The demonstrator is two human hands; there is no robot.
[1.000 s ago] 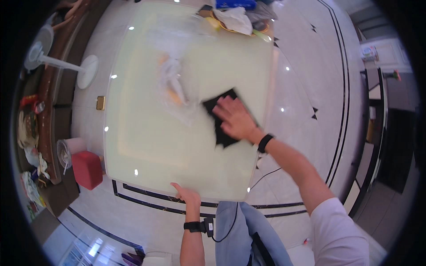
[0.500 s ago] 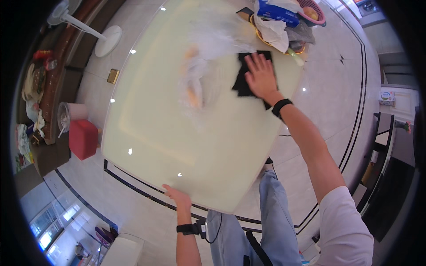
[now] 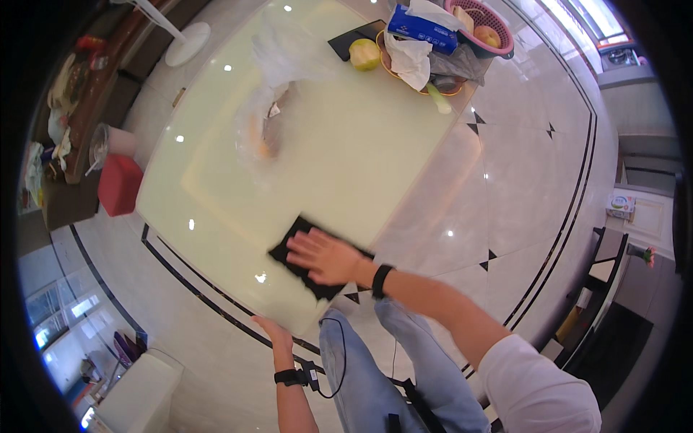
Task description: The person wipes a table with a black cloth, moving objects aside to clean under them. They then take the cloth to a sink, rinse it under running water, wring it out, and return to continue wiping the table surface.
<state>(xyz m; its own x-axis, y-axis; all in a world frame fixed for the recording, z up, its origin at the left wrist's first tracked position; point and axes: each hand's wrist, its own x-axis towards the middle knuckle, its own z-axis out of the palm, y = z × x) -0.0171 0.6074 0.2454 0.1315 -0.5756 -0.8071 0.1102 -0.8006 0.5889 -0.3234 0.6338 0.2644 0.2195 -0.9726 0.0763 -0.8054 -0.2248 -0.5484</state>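
My right hand (image 3: 326,258) lies flat on a black cloth (image 3: 304,280), its fingers stretched out and slightly smeared by motion. It presses the cloth onto the pale, glossy tabletop (image 3: 339,159) close to the near right edge. At the table's near left edge is my left hand (image 3: 275,333), fingers extended and holding nothing; whether it touches the edge I cannot tell. Farther off on the table sits a blurred clear plastic bag (image 3: 253,123) with orange-brown contents that I cannot make out.
Along the far edge stand a green fruit (image 3: 364,54), a dark flat case (image 3: 348,42), a blue tissue pack (image 3: 422,27) and a pink basket (image 3: 499,14) with fruit. A red stool (image 3: 120,185) stands left of the table, below a white fan stand (image 3: 186,45).
My right hand has swept the black cloth from the far right part of the table to the near end. The view has shifted, and the green fruit now shows. My left hand stays at the near edge.
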